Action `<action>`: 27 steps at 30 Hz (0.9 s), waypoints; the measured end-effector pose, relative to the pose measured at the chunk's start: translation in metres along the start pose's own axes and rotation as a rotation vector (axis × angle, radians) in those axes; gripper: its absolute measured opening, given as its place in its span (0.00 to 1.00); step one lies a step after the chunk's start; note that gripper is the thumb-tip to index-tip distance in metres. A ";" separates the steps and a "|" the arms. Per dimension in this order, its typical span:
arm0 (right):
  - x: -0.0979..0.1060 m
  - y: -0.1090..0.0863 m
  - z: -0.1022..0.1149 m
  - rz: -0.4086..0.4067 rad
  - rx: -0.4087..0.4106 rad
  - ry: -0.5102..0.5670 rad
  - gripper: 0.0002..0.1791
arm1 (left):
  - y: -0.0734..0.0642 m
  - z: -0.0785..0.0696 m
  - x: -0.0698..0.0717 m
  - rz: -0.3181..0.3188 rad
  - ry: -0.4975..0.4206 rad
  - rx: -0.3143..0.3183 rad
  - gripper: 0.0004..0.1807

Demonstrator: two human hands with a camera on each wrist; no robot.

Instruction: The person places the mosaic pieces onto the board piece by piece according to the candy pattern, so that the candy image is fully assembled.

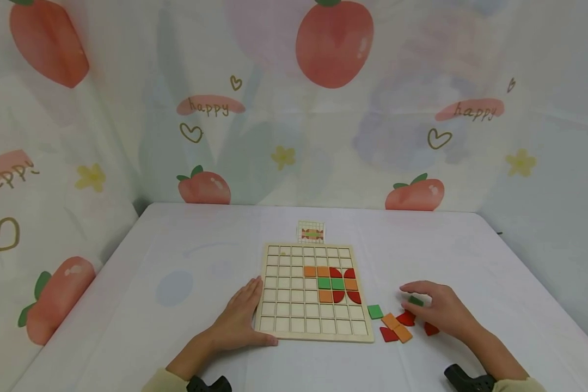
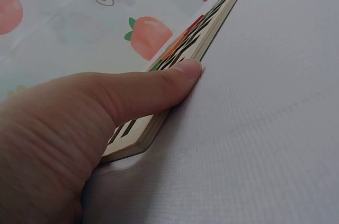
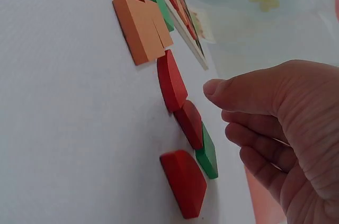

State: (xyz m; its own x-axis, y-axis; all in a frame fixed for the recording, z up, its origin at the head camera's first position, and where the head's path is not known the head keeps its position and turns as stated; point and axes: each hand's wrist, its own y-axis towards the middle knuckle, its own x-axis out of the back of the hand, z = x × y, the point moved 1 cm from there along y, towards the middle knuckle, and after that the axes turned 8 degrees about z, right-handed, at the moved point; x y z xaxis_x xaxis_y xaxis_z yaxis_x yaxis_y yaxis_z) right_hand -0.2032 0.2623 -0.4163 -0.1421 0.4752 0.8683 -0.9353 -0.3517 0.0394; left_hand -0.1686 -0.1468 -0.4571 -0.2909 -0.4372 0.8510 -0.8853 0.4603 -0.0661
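Note:
A wooden grid board lies on the table, with orange, green and red tiles in some squares at its right half. My left hand rests against its near left corner, fingers straight along the left side and thumb on the near edge. Over loose tiles to the board's right hovers my right hand, fingers loosely bent, holding nothing. Below it lie a green tile and red curved-edge tiles. Closer to the board are two orange tiles, a red tile and another green tile.
A small pattern card lies beyond the board's far edge. White cloth covers the table. A printed fabric curtain stands behind and at the sides.

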 end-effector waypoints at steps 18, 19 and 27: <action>0.002 -0.011 -0.017 -0.009 -0.007 -0.027 0.17 | 0.000 -0.002 0.001 -0.002 -0.008 -0.001 0.69; 0.002 -0.010 -0.017 -0.006 -0.006 -0.026 0.17 | 0.000 -0.002 0.001 -0.002 -0.008 -0.002 0.69; 0.003 -0.008 -0.021 -0.012 -0.015 -0.027 0.16 | 0.000 -0.001 0.000 -0.004 -0.004 -0.003 0.69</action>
State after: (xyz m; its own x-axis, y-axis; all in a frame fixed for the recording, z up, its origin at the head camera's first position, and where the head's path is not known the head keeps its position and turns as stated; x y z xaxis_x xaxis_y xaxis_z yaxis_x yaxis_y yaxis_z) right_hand -0.2033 0.2834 -0.4248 -0.1224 0.4576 0.8807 -0.9417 -0.3336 0.0425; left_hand -0.1686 -0.1463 -0.4568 -0.2887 -0.4427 0.8489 -0.8854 0.4608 -0.0608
